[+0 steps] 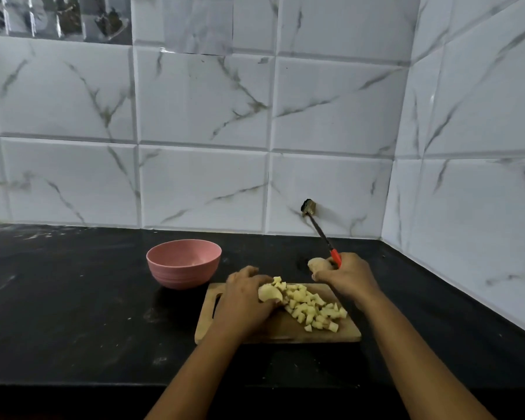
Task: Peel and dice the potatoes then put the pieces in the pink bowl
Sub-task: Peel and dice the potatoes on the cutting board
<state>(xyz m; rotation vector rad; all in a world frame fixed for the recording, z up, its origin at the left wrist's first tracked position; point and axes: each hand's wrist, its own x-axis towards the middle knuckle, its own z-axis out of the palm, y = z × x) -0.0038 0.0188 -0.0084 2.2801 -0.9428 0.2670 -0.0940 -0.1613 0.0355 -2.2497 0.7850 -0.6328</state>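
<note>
Potato dice [311,307] are heaped on a wooden board [343,334] set on a black counter [73,313]. None can be seen in the pink bowl [184,260], which stands just beyond the board's far left corner. A peeled chunk [269,294] is held down on the board by the left grip [246,298], with fingers curled over it. A red-handled tool [335,257] is clasped in the right grip [347,275], its dark shaft raised toward the tiled wall [200,116]. Whether it is a knife or a peeler cannot be told. A second potato [315,263] lies against that grip's fingertips, and whether it is held cannot be told either.

Dicing the chunk appears to be the step in hand. It would be done well with the flat face kept down, the left fingertips tucked back from the cut, and the blade brought down clear of the heap. The board's right half is crowded by the heap, so cutting room is short. The dice might be swept into the bowl first, which is near, just past the left grip.
</note>
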